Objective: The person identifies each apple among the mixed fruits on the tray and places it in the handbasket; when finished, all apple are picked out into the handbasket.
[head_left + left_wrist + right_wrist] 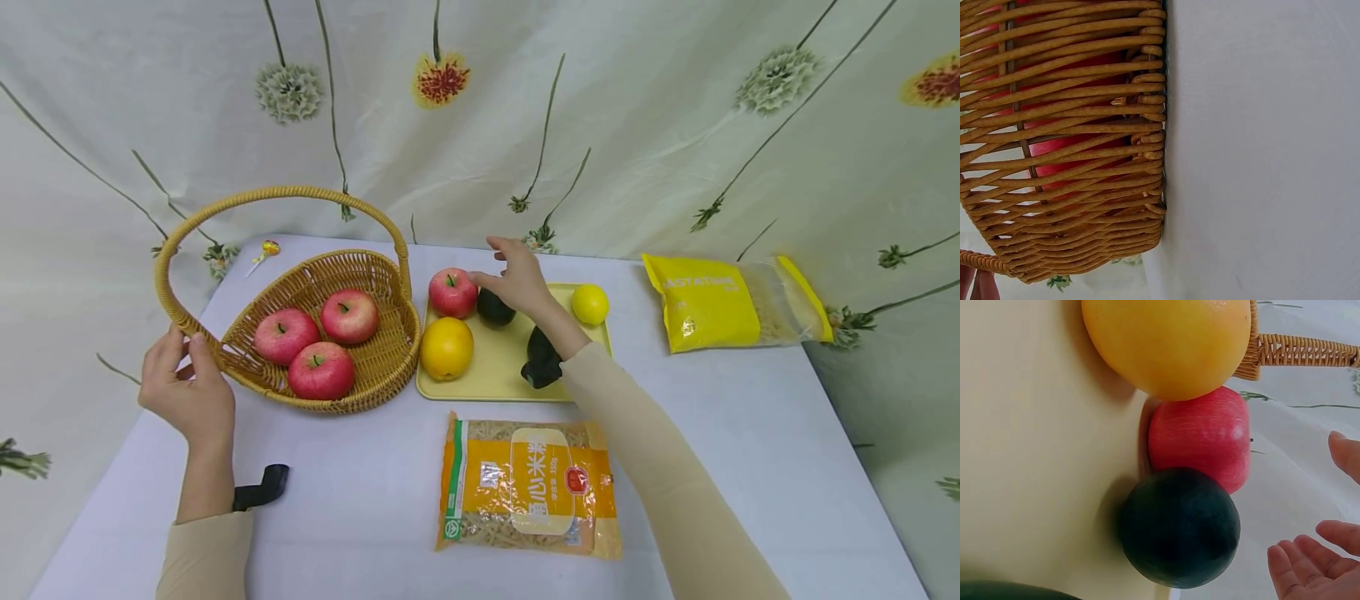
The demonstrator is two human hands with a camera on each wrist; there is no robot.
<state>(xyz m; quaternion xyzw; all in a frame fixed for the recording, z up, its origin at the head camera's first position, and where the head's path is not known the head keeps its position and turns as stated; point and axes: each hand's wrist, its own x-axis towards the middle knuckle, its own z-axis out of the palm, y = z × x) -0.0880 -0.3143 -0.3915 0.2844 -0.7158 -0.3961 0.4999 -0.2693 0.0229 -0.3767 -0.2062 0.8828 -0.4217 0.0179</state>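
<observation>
My left hand point(191, 387) pinches the base of the arched handle point(285, 193) of a wicker basket point(378, 392) at its left end. Three red apples lie in the basket, one of them a front apple point(322, 372). Over the back of a pale yellow tray point(491, 375) hovers my right hand point(517, 279), fingers spread and holding nothing. Nearest to it are a red apple point(1200, 437) and a dark green round fruit point(1179, 528). An orange point(447, 348) sits in front of that apple. Another dark green fruit point(537, 343) is partly hidden by my right wrist.
A yellow round fruit point(590, 304) sits at the tray's right end. In front lies an orange bag of rice noodles point(532, 487); a yellow bag point(735, 304) lies back right. Behind the basket is a lollipop point(264, 254). The flowered cloth point(600, 125) hangs behind the table.
</observation>
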